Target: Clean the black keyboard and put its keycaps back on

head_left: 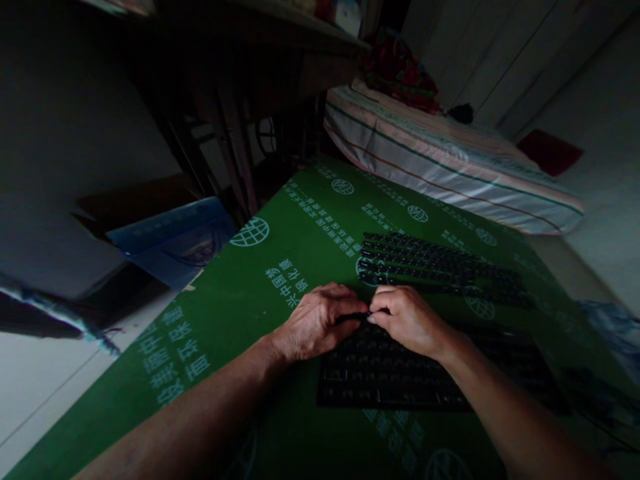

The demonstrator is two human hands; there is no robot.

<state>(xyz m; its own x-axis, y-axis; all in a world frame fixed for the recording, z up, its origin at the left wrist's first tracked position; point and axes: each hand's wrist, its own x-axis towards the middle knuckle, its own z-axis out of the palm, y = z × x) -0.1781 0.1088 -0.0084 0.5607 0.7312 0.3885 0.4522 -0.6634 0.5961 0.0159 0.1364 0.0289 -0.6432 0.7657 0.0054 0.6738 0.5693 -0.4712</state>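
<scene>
Over the far left corner of a black keyboard (390,383), my two hands meet, fingertips nearly touching. My left hand (320,322) is closed in a pinch on a small, dark piece (356,315), which may be a keycap. Thumb and fingers of my right hand (413,321) are pinched at the right end of the same piece. Its exact shape is mostly covered by the fingers. Just beyond my hands, loose black keycaps (425,259) lie in rows on the green board. The right forearm hides part of the keyboard.
The green printed board (240,293) carries everything. Behind it stands a bed with a striped cover (425,157). A dark wooden table (235,133) is at the far left, with a blue box (173,233) under it. Dark cables (600,400) lie at the right.
</scene>
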